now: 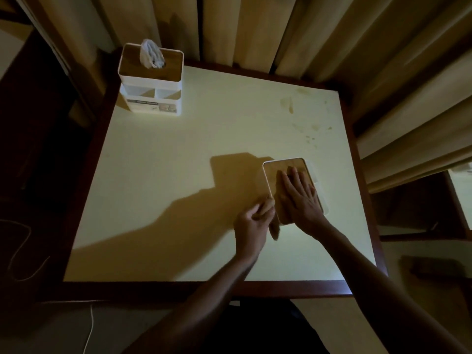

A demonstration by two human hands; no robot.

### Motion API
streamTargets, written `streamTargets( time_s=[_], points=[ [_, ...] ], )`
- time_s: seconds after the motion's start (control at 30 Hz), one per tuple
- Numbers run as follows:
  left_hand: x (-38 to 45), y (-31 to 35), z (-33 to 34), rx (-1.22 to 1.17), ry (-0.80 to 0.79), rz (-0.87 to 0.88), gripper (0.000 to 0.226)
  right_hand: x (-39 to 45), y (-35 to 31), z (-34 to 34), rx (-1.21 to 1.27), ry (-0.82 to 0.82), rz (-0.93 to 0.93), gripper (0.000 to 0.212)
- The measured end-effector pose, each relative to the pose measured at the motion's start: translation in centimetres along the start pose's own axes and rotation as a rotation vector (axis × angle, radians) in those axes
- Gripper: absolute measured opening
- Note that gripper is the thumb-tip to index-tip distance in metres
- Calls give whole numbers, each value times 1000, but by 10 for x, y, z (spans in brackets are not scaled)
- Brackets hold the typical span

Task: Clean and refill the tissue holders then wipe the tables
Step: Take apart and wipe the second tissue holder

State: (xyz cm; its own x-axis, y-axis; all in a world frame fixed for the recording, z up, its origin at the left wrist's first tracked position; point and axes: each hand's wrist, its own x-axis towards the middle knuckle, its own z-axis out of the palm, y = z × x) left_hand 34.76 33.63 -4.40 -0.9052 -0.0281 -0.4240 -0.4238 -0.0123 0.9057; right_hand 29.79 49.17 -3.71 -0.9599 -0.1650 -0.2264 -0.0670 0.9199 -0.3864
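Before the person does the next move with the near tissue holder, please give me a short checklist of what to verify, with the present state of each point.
1. Right hand lies flat on the near tissue holder's wooden lid: ok.
2. Left hand has a grip at the lid's near-left edge: cannot tell, blurred.
3. Lid fully seated on the near holder: cannot tell.
4. Tissue shows from the near holder: not ok, none visible.
5. Far tissue holder has tissue sticking out: ok.
6. Table clean: not ok, stains at the far right.

My bare arms and hands

No sleeves on my forearms, no rings, watch or gloves on my left hand point(251, 226) or right hand point(300, 198).
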Motion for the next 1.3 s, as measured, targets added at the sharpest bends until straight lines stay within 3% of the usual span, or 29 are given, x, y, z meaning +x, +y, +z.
streamTargets(
  time_s=[0.13,0.3,0.4,0.53,0.7,0.83,0.9,1.03,1.17,1.23,1.3],
  points=[
    [-23,-10,4,-33,-29,-14,12,1,1,0,-12,-17,-18,67],
    [37,-3,8,18,90,-66,38,-1,3,2,-43,-2,-19,64],
    [87,2,1,78,138,-92,32,-1,2,2,-52,-10,-29,63],
    [88,7,2,184,160,41,19,-2,2,2,-64,8,-32,61],
    [32,-33,10,201,-13,78,20,-2,1,2,-102,33,-17,61],
    [8,-41,5,371,-113,48,18,-3,5,-4,-84,5,-45,59],
    [10,-39,-5,310,-121,-32,19,-4,8,-6,-49,-3,-63,59],
    [25,-34,-39,-34,-69,-280,23,-1,19,-16,20,-16,-131,57],
    [39,-20,-75,-122,107,-198,14,12,21,-29,66,10,-114,62],
    [47,-15,-86,-184,142,-199,15,20,9,-23,43,144,21,64],
    [52,-11,-92,-295,137,-231,15,29,-11,-11,88,295,269,58]
  ],
)
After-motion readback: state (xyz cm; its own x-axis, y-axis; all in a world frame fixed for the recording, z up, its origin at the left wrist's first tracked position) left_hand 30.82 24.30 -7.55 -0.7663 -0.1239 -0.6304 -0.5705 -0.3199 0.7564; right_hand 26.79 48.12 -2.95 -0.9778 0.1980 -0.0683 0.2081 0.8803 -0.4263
